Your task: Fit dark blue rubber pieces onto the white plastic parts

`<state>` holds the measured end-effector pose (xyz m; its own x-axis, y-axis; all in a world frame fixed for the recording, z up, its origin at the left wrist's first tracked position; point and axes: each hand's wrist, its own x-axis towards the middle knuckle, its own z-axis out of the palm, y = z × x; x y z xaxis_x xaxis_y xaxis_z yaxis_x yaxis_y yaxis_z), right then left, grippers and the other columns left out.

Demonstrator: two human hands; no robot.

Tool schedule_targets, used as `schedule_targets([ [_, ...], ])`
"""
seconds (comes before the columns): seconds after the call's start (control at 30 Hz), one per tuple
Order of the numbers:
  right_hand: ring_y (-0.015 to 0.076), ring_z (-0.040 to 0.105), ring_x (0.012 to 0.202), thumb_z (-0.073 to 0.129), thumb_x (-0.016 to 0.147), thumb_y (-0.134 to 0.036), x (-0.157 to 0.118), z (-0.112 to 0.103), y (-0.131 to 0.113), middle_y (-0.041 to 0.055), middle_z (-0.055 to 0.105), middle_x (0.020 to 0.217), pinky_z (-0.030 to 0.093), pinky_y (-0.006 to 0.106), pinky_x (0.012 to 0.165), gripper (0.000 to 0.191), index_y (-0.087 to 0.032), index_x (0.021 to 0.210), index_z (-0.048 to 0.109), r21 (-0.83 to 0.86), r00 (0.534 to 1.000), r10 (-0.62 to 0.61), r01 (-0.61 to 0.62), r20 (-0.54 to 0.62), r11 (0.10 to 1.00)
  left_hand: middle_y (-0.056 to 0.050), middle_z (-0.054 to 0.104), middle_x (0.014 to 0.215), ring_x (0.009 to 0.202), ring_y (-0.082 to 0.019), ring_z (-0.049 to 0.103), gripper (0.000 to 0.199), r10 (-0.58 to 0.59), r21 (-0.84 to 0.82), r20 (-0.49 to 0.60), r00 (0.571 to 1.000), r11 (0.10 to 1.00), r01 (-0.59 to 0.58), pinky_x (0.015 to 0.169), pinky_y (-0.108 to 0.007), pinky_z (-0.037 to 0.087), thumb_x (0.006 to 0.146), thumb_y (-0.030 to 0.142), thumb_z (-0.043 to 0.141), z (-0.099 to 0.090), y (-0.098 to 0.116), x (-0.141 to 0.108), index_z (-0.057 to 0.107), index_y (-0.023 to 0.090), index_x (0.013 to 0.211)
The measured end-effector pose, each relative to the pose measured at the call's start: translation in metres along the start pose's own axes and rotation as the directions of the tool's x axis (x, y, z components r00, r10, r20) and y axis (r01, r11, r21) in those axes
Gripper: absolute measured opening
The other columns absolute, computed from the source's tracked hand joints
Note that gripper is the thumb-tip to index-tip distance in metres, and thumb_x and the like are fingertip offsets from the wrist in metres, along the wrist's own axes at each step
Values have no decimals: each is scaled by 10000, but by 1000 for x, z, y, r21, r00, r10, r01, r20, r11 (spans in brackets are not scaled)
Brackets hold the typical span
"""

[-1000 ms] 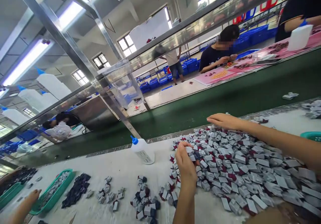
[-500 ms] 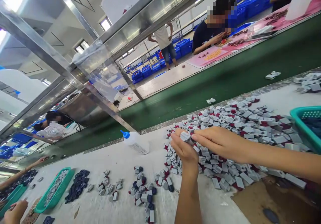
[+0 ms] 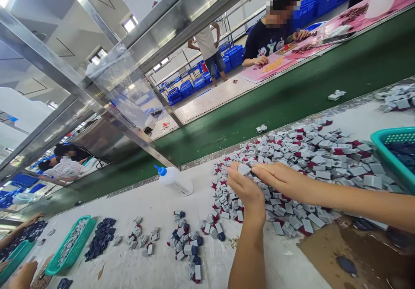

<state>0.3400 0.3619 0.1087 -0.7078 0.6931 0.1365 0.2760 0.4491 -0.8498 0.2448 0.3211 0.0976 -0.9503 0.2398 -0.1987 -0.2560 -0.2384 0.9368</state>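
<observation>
My left hand (image 3: 249,194) rises from the bottom edge, its fingers closed around a small light-grey plastic piece (image 3: 244,169). From the right, my right hand (image 3: 275,177) reaches in with fingers pressed together against the near end of that same piece. A small dark spot shows between the fingertips, too hidden to name. Behind and below both hands spreads a large heap of grey plastic pieces (image 3: 319,174), many with dark red parts attached. Smaller clusters of grey pieces (image 3: 188,249), some with dark blue parts, lie to the left.
A white squeeze bottle with blue cap (image 3: 177,182) stands by the green conveyor belt (image 3: 220,140). Teal baskets are at right (image 3: 378,144) and left (image 3: 76,250), beside dark blue parts (image 3: 100,239). Brown cardboard (image 3: 320,254) lies at front right. A co-worker (image 3: 269,38) sits across.
My hands stay together at the grey piece, the left wrist slightly further right in view. The camera view has shifted a little. The co-worker opposite has moved their hands apart.
</observation>
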Motion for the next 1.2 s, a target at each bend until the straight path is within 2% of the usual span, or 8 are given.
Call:
schedule_targets([
  [0.1,168,352,572,171,854,-795,-8,9,2,6,396,592,277,330,592,628,-242,619,354,43,997,42,-39,-69,998,-35,567,506,603,-202,623,556,105,59,279,955,990,-127,594,-302,517,977,560,344,1,-6,-3,529,250,554],
  [0.27,155,352,575,271,765,-907,-16,13,3,1,395,587,295,318,582,709,-229,609,406,211,984,135,-108,-116,972,-1,457,476,476,-150,430,607,215,72,551,806,950,-302,521,-293,408,886,707,375,2,-10,0,434,235,509],
  [0.4,149,407,561,180,786,-904,1,-10,-10,7,445,616,348,295,527,771,-214,769,525,416,956,257,-177,-145,892,9,465,495,473,-142,410,595,245,59,613,751,934,-353,507,-283,365,903,701,327,3,-6,1,459,228,567],
  [0.5,185,609,831,102,808,-870,21,-22,-29,81,652,902,490,296,716,832,-207,968,578,544,947,292,-177,-133,820,-29,552,552,538,-161,502,597,274,28,641,717,925,-378,583,-293,428,929,665,308,4,-4,-2,499,219,582],
  [0.57,204,646,907,118,817,-858,29,-19,-40,101,703,962,501,318,821,848,-191,944,626,590,954,296,-215,-43,778,-75,641,639,633,-186,595,614,311,-16,671,673,914,-406,659,-299,472,951,637,293,3,-5,-6,572,198,627],
  [0.7,229,652,770,210,760,-908,28,0,-46,107,693,694,490,375,829,862,-177,660,654,617,945,322,-290,62,732,-115,728,772,769,-207,686,661,438,-133,669,601,865,-483,717,-295,512,1002,570,217,-2,-14,-12,683,162,772],
  [1.13,152,507,605,269,801,-868,27,19,-26,57,532,503,417,304,736,801,-195,429,492,645,855,503,-314,-127,697,-166,759,932,933,-251,710,681,416,-72,705,574,847,-526,820,-325,532,989,527,190,-7,-45,-8,741,134,911],
  [1.2,152,508,622,245,827,-850,30,18,-21,54,542,523,415,300,741,797,-190,448,482,651,849,522,-347,-88,675,-155,752,948,982,-251,689,617,310,-12,715,627,902,-432,879,-330,509,969,537,257,-5,-42,-7,732,159,857],
])
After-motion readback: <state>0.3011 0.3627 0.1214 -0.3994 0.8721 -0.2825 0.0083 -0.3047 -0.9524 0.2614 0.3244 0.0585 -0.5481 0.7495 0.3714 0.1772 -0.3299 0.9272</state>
